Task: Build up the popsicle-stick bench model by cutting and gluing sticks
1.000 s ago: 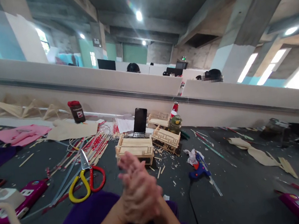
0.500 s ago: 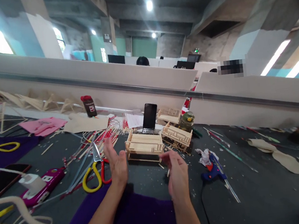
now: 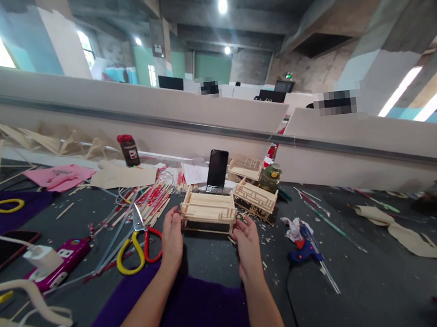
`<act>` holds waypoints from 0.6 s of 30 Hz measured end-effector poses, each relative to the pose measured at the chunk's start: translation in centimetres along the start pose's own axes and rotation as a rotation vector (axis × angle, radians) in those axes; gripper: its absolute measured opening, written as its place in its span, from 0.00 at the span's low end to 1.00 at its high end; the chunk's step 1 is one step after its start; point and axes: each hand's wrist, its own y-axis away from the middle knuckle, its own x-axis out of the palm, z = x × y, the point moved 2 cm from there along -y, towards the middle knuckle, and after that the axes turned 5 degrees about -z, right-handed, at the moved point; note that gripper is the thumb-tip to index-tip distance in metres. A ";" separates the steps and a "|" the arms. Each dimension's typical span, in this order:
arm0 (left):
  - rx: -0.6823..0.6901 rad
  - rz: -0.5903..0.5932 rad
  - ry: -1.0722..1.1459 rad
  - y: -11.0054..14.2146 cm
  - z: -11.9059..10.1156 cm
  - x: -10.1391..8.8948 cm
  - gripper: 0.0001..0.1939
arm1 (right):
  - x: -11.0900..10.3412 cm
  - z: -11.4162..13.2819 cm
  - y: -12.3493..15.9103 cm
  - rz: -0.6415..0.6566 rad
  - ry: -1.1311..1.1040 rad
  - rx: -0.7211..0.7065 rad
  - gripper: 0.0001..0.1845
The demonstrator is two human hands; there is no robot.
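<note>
While the counter (image 3: pixel 372 293) carries all items, a wooden model (image 3: pixel 207 209) stands upright on it between the left hand (image 3: pixel 172 238) and right hand (image 3: pixel 248 241), one at each end. Fingers are slightly bent; grip cannot be confirmed. Placement appears suited to two-sided support. Scissors (image 3: pixel 139 223) lie beside the left hand; a glue gun (image 3: pixel 308 250) lies to the right.

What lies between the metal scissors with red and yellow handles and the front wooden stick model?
The left hand is between the scissors and model, in the head view.
</note>
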 end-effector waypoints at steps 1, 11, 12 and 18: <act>-0.009 0.011 -0.010 0.2 -0.3 0.0 0.25 | 0.0 0.1 0.0 0.013 -0.010 -0.001 0.36; 0.079 0.081 -0.140 1.2 -1.4 0.1 0.22 | -0.9 0.4 -0.9 -0.009 -0.066 0.017 0.33; 0.096 0.081 -0.160 1.2 -1.4 0.1 0.22 | -1.1 0.3 -1.1 -0.017 -0.042 0.004 0.32; 0.157 0.093 -0.245 1.6 -2.2 0.3 0.24 | -3.0 2.2 -1.4 -0.063 0.646 -0.246 0.15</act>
